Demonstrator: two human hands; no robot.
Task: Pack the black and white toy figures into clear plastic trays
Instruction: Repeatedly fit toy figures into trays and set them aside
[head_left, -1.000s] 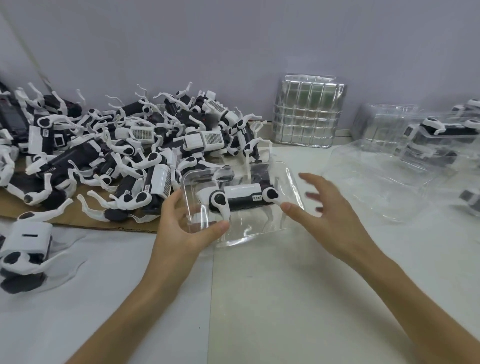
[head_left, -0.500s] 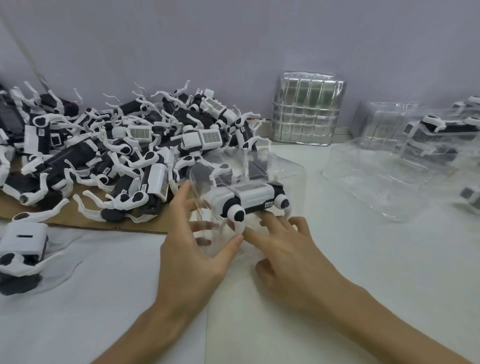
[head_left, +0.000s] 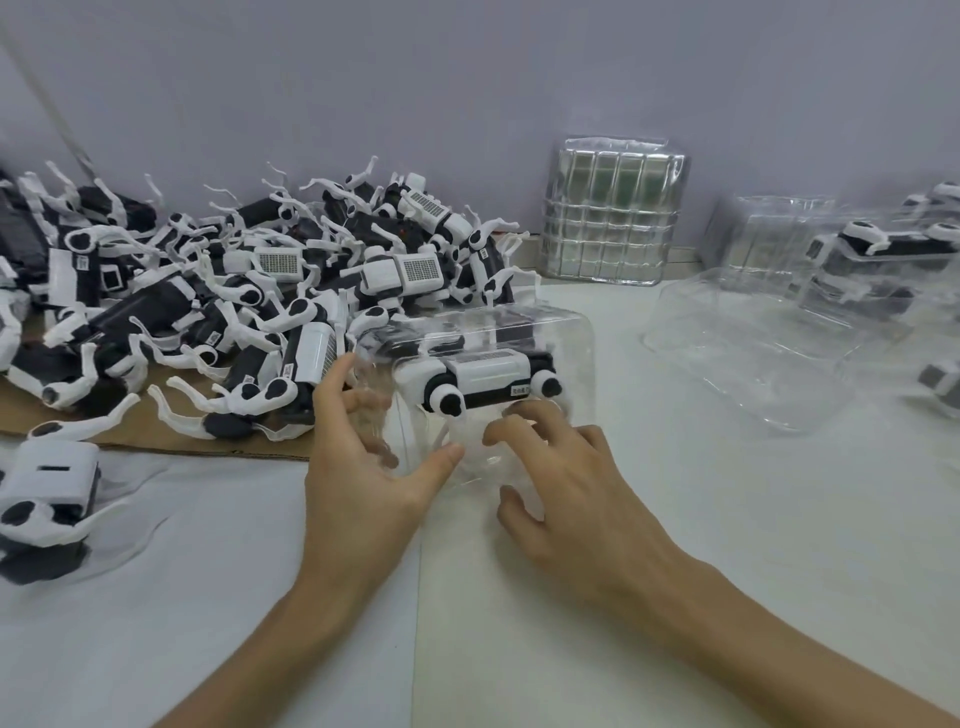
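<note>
Both hands have closed in on the tray (head_left: 524, 332): a second ago the left hand (head_left: 363, 467) alone held it tilted up while the right hand (head_left: 571, 483) hovered open beside it. Now the tray sits lower and more level, near the worktop (head_left: 701, 545), and the right hand has come onto its near edge. Half a second ago the pose was already almost the same.

The left hand grips the tray's left end, thumb in front and fingers seen through the plastic behind. The right hand's bent fingers lie over the near lip, thumb tucked below, so it seems to be pressing or pinching the plastic there. One figure (head_left: 488, 379) lies inside this tray, between the two hands.

As for progress, a few packed trays (head_left: 872, 260) sit at the far right and one more at the left edge. A big pile (head_left: 249, 291) of loose figures waits on the cardboard (head_left: 62, 426), and a stack (head_left: 613, 213) of trays leans on the wall, so most of the job looks left to do.
</note>
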